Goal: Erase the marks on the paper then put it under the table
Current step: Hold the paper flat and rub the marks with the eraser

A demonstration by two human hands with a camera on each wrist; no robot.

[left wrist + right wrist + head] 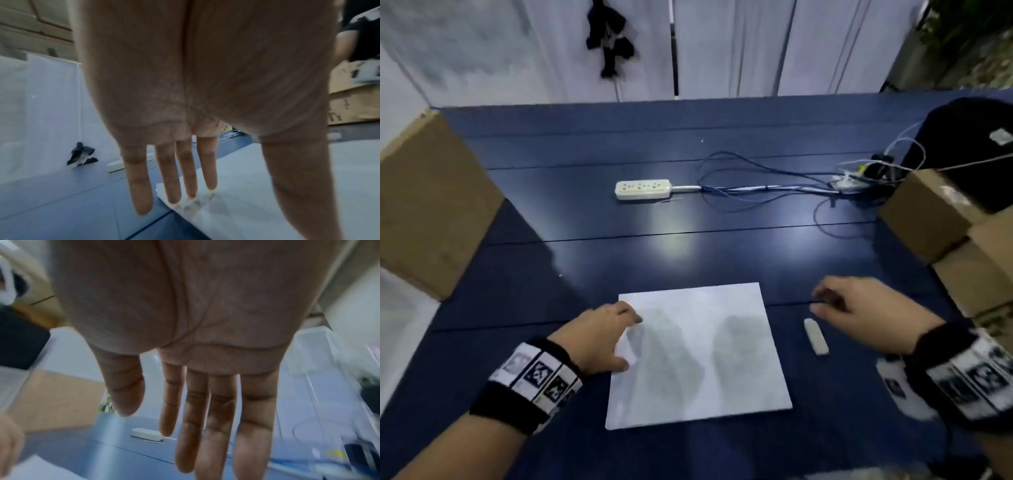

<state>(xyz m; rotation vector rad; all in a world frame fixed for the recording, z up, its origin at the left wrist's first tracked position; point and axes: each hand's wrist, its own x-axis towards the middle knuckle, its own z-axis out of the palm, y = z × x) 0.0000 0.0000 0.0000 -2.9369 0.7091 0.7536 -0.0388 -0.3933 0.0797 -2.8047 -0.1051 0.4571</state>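
Observation:
A white sheet of paper (698,353) lies flat on the dark blue table (619,260), near its front edge. My left hand (625,339) rests on the sheet's left edge, and its straight fingers (173,178) touch the paper (267,186) near a corner. A small white eraser (815,335) lies on the table just right of the sheet. Above and beyond it hovers my right hand (820,301), its fingers (220,426) straight and holding nothing. Only soft grey shadows show on the paper; I cannot make out any marks.
A white power strip (643,189) with blue cables (756,185) lies mid-table. One cardboard box (431,205) stands at the left edge. More boxes (935,216) and a black item (969,144) stand at the right. White curtains hang behind the table.

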